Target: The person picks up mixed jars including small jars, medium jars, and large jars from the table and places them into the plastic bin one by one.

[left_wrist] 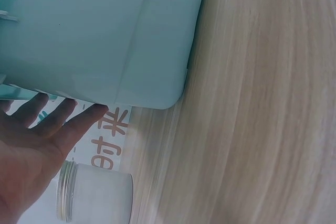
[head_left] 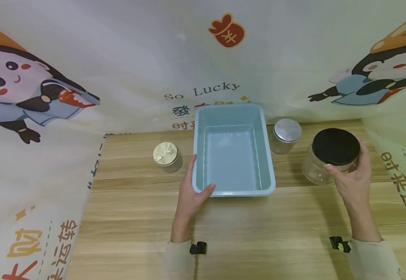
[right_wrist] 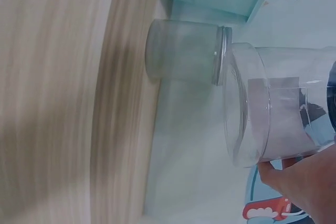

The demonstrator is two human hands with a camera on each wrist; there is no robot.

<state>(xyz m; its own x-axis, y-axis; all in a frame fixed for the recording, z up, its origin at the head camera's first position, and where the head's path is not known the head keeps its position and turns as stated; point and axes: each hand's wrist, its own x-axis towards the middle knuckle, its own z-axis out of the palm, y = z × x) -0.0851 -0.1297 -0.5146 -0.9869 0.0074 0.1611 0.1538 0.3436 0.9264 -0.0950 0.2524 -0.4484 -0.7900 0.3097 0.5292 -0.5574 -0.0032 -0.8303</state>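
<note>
My right grip (head_left: 356, 179) is clasped round a clear, black-lidded jar (head_left: 332, 152); I've the left grip (head_left: 190, 197) holding a pale-blue rectangular tub (head_left: 229, 163) at its near-left corner.

A small cloth-walled booth (head_left: 52, 167); whether it stands in a home or a studio cannot be told. Beneath the grips of the left hand (head_left: 191, 192) and right hand (head_left: 356, 182) lies a wood-grain tabletop (head_left: 129, 229); beyond them hangs a printed curtain (head_left: 136, 66) lettered "So Lucky" under a red pouch motif (head_left: 228, 31), with cartoon figures (head_left: 22, 77) outward of each grip.
</note>
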